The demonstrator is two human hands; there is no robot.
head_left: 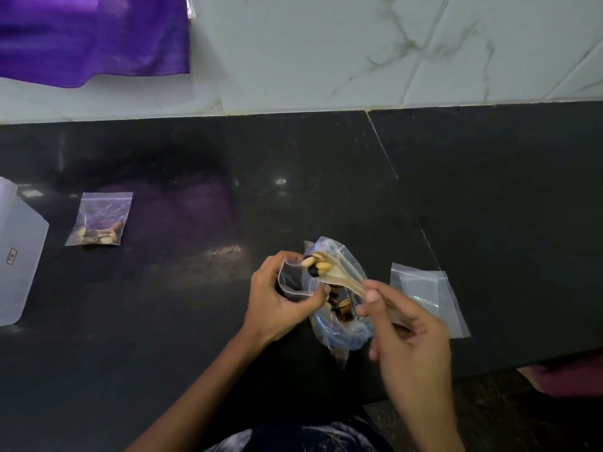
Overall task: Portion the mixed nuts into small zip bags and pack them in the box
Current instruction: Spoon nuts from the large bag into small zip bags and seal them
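Observation:
My left hand [277,298] pinches the mouth of a small clear zip bag [291,279] and holds it apart above the dark counter. In my right hand [408,334] is a pale wooden spoon [339,277], gripped by the handle, its bowl loaded with a few nuts [316,264] right at the bag's mouth. Under the spoon lies the larger clear bag of mixed nuts [339,313]. A filled small zip bag [99,220] lies flat at the left. The translucent plastic box [18,256] stands at the left edge, partly cut off.
Some empty small zip bags [427,295] lie flat just right of my right hand. The black counter [326,177] ends at a white marbled tile wall [359,53], where a purple cloth [91,37] hangs at the upper left. The counter's front edge runs under my right forearm.

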